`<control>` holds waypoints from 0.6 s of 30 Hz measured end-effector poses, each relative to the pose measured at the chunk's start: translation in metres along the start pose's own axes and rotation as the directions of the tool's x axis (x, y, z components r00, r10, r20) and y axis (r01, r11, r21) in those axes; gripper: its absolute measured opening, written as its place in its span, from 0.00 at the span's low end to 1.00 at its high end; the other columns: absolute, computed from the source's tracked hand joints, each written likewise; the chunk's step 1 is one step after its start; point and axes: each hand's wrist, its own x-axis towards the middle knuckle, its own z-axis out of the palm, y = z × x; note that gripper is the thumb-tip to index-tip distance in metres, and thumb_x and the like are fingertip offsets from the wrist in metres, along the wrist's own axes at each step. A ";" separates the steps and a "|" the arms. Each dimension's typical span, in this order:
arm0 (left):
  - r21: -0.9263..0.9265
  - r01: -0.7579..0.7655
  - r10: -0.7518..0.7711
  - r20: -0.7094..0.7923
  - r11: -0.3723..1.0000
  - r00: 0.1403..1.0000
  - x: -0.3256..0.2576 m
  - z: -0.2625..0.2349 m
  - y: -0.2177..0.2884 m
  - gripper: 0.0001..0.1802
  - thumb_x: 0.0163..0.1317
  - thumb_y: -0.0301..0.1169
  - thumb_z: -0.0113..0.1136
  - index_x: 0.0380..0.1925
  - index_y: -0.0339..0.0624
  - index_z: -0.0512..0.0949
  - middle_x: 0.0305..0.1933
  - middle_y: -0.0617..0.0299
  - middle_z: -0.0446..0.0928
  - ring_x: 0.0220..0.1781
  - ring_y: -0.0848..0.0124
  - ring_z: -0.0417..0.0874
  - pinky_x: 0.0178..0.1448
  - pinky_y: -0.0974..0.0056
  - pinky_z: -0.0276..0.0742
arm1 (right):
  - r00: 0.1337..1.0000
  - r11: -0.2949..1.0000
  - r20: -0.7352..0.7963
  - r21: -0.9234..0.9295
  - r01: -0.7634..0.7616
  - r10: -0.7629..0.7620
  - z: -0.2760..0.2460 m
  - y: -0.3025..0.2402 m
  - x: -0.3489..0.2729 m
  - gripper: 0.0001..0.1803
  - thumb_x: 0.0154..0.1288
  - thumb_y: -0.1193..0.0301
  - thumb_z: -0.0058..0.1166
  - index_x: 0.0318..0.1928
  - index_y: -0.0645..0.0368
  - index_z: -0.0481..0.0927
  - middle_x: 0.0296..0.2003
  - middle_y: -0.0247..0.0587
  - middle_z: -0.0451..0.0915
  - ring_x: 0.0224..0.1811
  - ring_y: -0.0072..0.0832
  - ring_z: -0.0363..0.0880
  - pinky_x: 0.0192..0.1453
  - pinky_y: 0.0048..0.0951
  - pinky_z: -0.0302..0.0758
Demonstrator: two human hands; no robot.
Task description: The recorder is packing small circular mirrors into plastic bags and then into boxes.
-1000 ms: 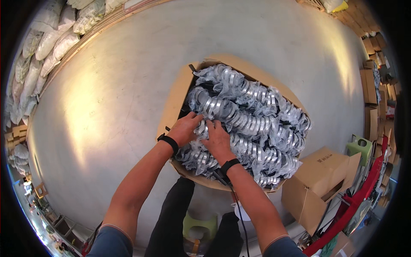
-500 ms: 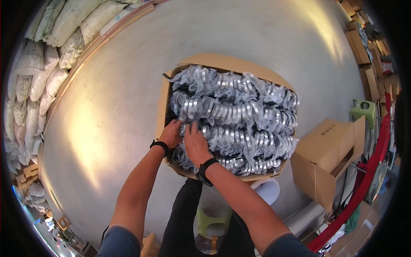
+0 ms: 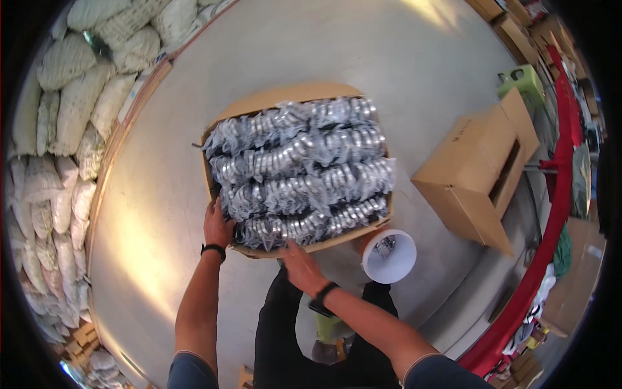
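Plastic-wrapped metal parts [image 3: 301,152] in four rows inside the open box [image 3: 298,91], with left hand [image 3: 218,227] at the box's left wall and right hand [image 3: 302,267] at its near rim, grip of either set of fingers impossible to tell. Right of the box, a brown carton [image 3: 476,172] bearing dark printing [image 3: 458,129], too small to read; by the box's near right corner, a white tub [image 3: 389,272].

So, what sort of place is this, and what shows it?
Probably a storeroom or packing workshop: stacked sacks, an open cardboard box full of shiny, plastic-wrapped parts, and another carton nearby.
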 end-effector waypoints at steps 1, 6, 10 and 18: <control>0.003 0.018 -0.018 -0.002 1.000 1.000 -0.022 -0.004 0.007 0.40 0.54 0.30 0.76 0.68 0.35 0.71 0.72 0.34 0.71 0.73 0.39 0.74 0.76 0.46 0.73 | 0.976 0.980 0.120 0.061 -0.190 0.182 -0.022 0.004 -0.045 0.18 0.64 0.82 0.55 0.55 0.66 0.76 0.63 0.68 0.74 0.59 0.61 0.79 0.63 0.54 0.79; 0.147 0.111 -0.150 0.292 0.983 0.945 -0.178 -0.035 0.020 0.32 0.55 0.39 0.80 0.59 0.41 0.81 0.62 0.40 0.80 0.66 0.44 0.80 0.71 0.48 0.78 | 0.833 0.881 0.287 -0.132 -0.454 0.472 -0.095 0.065 -0.294 0.10 0.61 0.71 0.62 0.42 0.62 0.84 0.48 0.60 0.84 0.56 0.56 0.83 0.62 0.53 0.81; 0.198 0.087 -0.188 0.576 0.976 0.796 -0.289 -0.042 0.090 0.31 0.54 0.53 0.79 0.52 0.46 0.87 0.58 0.47 0.86 0.62 0.49 0.85 0.68 0.49 0.80 | 0.808 0.812 0.096 -0.129 -0.569 0.581 -0.194 0.078 -0.466 0.13 0.63 0.67 0.66 0.45 0.60 0.84 0.45 0.56 0.84 0.53 0.56 0.84 0.57 0.53 0.82; 0.062 -0.312 0.091 0.887 0.948 0.453 -0.337 0.006 0.196 0.34 0.59 0.59 0.71 0.59 0.49 0.87 0.62 0.54 0.87 0.64 0.54 0.86 0.71 0.53 0.80 | 0.420 0.511 -0.483 0.067 -0.857 0.768 -0.235 0.089 -0.707 0.10 0.66 0.65 0.59 0.41 0.58 0.85 0.41 0.50 0.86 0.48 0.52 0.86 0.53 0.53 0.83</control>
